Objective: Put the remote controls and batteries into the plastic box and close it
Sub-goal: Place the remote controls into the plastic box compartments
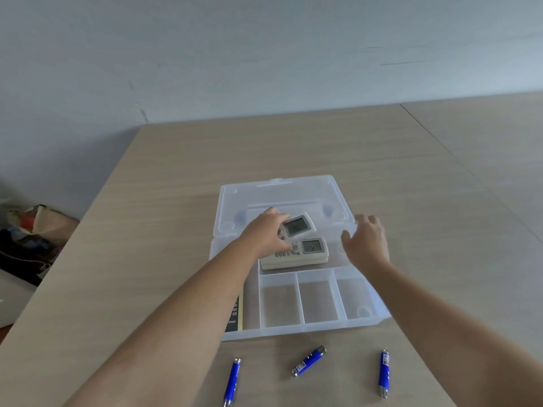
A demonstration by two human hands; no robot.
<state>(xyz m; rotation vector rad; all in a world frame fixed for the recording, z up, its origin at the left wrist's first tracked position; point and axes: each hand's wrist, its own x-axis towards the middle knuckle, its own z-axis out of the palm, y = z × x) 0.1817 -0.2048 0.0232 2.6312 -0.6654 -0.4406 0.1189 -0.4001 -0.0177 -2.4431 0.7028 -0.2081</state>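
Over the clear plastic box (293,324) — left hand (266,235) gripping a white remote (296,226), right hand (365,240) spread.

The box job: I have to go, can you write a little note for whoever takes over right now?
Left hand grips the upper white remote, placing it over the second white remote in the open plastic box. Right hand hovers open, empty. A dark remote lies in the box's left side. Three blue batteries remain on the table, the three small compartments empty. Left: release remote, load batteries, close lid.
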